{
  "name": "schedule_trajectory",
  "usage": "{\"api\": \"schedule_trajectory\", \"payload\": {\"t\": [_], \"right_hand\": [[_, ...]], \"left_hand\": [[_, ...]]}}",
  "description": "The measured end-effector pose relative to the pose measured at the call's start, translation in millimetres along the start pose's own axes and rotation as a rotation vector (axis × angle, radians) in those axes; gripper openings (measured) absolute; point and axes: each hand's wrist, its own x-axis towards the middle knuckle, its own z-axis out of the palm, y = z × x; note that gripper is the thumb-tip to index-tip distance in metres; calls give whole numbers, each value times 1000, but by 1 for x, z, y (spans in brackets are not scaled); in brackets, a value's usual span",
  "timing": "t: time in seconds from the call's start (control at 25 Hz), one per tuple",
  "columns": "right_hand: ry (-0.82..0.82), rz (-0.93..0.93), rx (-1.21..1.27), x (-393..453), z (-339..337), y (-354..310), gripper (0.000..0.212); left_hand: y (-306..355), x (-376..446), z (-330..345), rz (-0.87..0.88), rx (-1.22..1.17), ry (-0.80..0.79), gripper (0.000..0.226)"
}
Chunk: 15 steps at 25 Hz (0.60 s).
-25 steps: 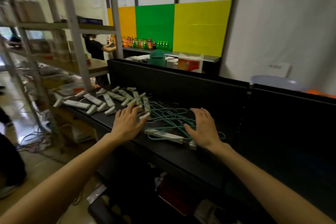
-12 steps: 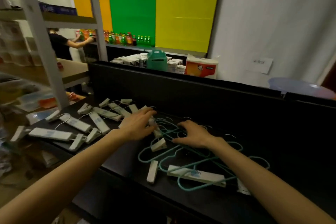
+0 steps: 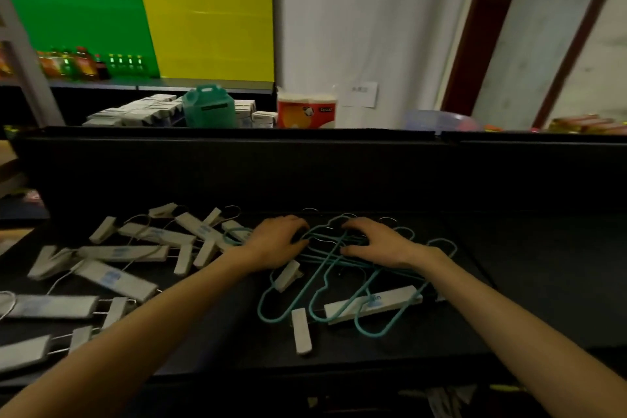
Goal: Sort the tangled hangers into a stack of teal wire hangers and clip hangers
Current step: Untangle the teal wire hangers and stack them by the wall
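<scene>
While both hands sit on the far end of the teal hangers (image 3: 342, 268), I read this as pinning the hook ends so the wires can be teased apart — the tangle is thickest there. My left hand (image 3: 276, 243) lies at about 10 o'clock from the tangle's middle, fingers curled down over the wires and apparently clutching them, though blur keeps me from telling exactly which strand it has. My right hand (image 3: 376, 241) is at roughly 1 o'clock, fingers bent and pressing onto the same knot; whether it truly holds a wire or only rests on it I cannot tell. One clip hanger (image 3: 373, 304) is still threaded through the teal loops at 6 o'clock, its loose clips (image 3: 302, 331) lying at 7 and 9 o'clock — that, I judge, is what stands in the way of lifting the teal ones out as a set. Other clip hangers (image 3: 112, 278) are spread over the table (image 3: 526, 282) at 9 o'clock, scattered rather than stacked. Behind the black back wall (image 3: 305, 173), at 12 o'clock, stand a green box (image 3: 208, 107), a tissue pack (image 3: 307, 110) and small cartons (image 3: 135, 114).
</scene>
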Motion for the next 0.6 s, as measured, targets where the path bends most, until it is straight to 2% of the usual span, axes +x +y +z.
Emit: {"api": "schedule_trajectory", "payload": {"t": [0.2, 0.32, 0.52, 0.6], "right_hand": [[47, 11, -45, -9, 1, -1, 74], [108, -10, -27, -12, 0, 3, 78], [254, -80, -11, -15, -10, 3, 92], [196, -31, -27, -17, -16, 10, 93]], "left_hand": [[7, 6, -9, -19, -78, 45, 23], [12, 13, -22, -2, -53, 108, 28], [18, 23, -48, 35, 58, 122, 36], [13, 24, -55, 24, 67, 139, 35]]}}
